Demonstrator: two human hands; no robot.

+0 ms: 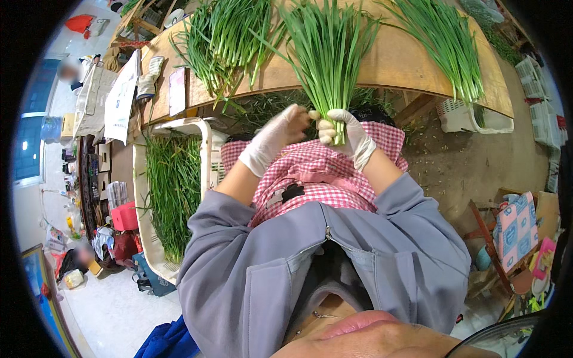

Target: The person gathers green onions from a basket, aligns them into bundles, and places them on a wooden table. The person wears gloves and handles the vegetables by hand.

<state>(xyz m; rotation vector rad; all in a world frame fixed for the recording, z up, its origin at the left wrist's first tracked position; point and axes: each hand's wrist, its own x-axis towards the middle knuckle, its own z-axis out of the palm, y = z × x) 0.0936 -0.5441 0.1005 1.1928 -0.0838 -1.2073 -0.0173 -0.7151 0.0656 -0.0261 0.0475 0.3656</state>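
A bunch of long green leafy stalks, like garlic chives (331,67), stands upright in my right hand (342,127), which is closed round its pale lower ends. My left hand (286,129), slightly blurred, is just left of the stalk ends with its fingers partly curled; whether it holds anything is unclear. Both hands wear thin white gloves. On the wooden table (385,67), a loose heap of the same greens (228,40) lies to the left, and another bunch (447,49) lies to the right, its pale ends near the table's edge.
A white plastic basket (139,210) full of greens stands at my left. A phone-like flat object (177,91), a striped glove (151,77) and a printed bag (123,100) are at the table's left end. Another white basket (497,126) sits beneath the right end. A chair (485,241) stands at right.
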